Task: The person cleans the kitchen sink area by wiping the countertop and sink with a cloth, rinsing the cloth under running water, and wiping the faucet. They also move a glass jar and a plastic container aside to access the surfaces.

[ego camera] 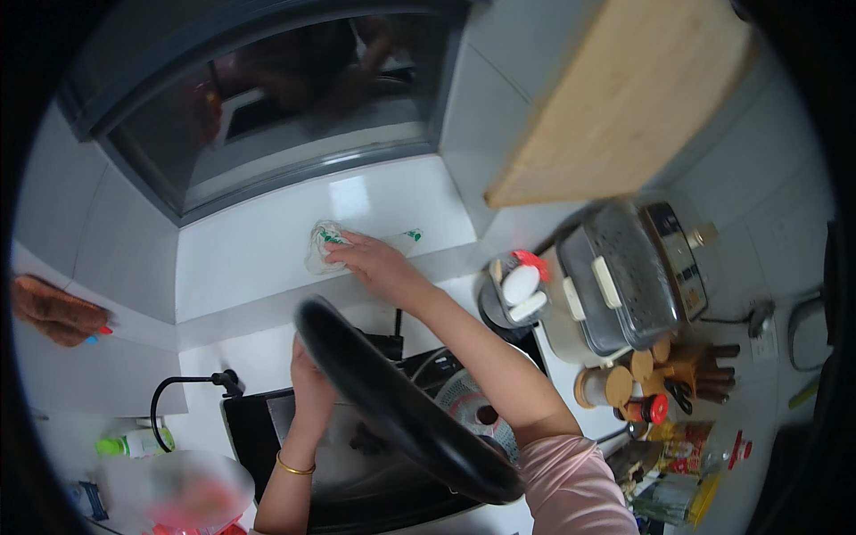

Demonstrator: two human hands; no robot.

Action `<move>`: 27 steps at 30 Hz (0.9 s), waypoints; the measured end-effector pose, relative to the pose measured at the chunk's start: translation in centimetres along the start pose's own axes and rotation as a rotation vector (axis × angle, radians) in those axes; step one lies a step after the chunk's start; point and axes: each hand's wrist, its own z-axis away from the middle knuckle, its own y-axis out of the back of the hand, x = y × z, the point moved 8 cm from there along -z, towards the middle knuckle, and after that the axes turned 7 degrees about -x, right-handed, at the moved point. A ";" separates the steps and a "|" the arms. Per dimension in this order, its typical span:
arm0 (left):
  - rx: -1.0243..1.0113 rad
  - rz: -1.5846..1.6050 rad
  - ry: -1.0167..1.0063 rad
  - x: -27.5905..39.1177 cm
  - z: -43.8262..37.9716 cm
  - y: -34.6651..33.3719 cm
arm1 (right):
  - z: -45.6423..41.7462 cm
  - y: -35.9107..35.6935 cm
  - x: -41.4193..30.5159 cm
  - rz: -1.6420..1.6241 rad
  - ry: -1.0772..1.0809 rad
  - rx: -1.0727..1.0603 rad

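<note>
My right hand (368,264) presses a crumpled white cloth with green print (324,257) onto the white windowsill (241,254). A flap of the cloth trails out to the right of the fingers. My left hand (309,381), below a gold bangle on the wrist, reaches over the black sink (254,428) toward its back edge. Its fingers are partly hidden behind a thick, curved black object (401,401) close to the camera, so their grip does not show. A mesh colander (491,414) sits at the sink's right, partly covered by that black object.
A black curved faucet (174,380) rises at left near a green-capped bottle (134,443). On the right are a utensil holder (498,307), a steamer-like appliance (602,287), jars (602,388) and a knife block (695,374). A wooden board (622,100) stands by the wall; an orange-brown cloth (57,311) hangs left.
</note>
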 end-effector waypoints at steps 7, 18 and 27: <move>0.111 0.128 0.005 2.1 4.5 -1.3 | 5.8 5.4 2.6 0.422 -0.257 0.456; -0.483 0.734 0.355 4.1 8.0 -15.9 | 7.4 5.2 -1.8 0.236 -0.142 0.318; -0.374 0.421 0.401 2.5 -2.4 -25.0 | 32.6 10.5 4.5 0.066 -1.284 0.801</move>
